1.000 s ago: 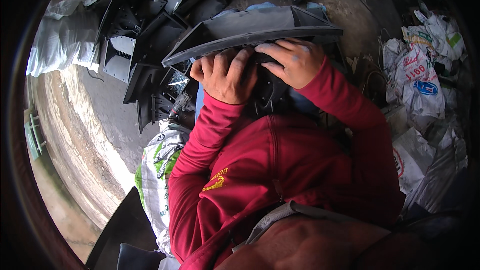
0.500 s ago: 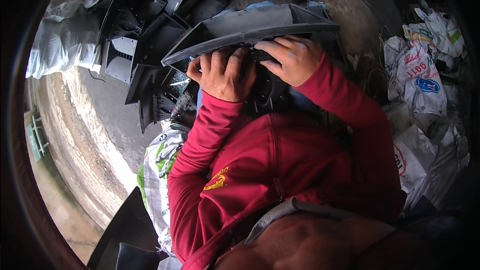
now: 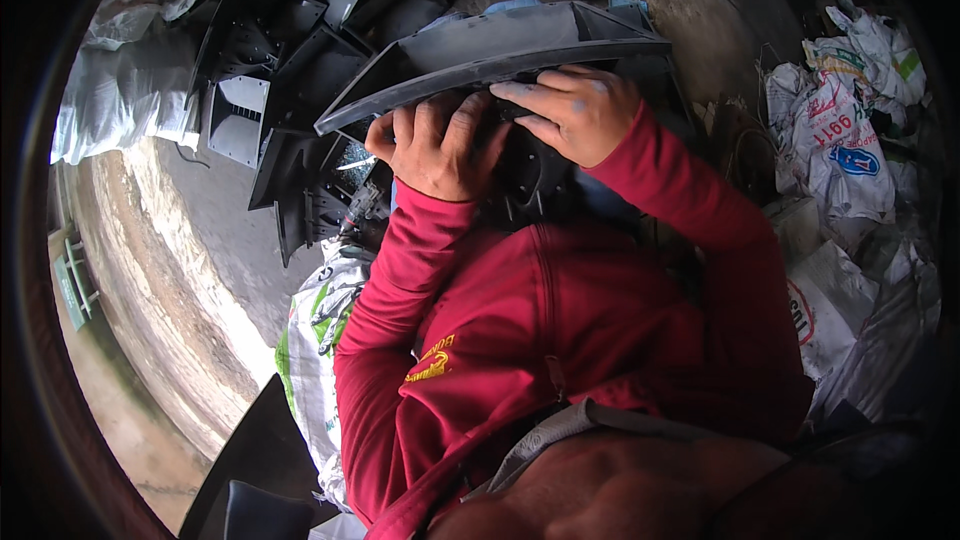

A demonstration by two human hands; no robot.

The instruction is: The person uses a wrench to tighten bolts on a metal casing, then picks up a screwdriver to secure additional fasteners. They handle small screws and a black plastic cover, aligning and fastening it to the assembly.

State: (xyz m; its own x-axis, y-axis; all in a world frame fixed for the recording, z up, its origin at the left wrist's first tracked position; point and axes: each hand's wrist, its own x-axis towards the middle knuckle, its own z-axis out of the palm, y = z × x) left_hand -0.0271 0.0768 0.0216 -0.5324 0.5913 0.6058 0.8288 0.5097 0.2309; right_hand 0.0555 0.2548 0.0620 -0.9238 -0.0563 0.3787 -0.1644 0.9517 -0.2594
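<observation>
A large black plastic housing (image 3: 480, 44) with a slanted front rim lies tilted across my lap. At its near edge, my left hand (image 3: 440, 152) is closed, with bent fingers gripping under the rim and the fingertips hidden. Close beside it, my right hand (image 3: 575, 115) has thumb and forefinger drawn together at the underside of the same housing. What those fingertips pinch is too dark and small to make out. Below the hands is a black moulded part (image 3: 535, 175) with holes, in shadow; whether it belongs to the housing I cannot tell.
Several similar black plastic housings (image 3: 285, 40) are piled at the far left. A drill-like tool (image 3: 362, 205) and a tray of small shiny pieces (image 3: 355, 162) sit left of my lap. White printed sacks (image 3: 850, 140) lie at right, another sack (image 3: 325, 330) at left.
The housing and both hands have shifted slightly to the left. My right fingertips have slid left along the rim, nearer to my left hand.
</observation>
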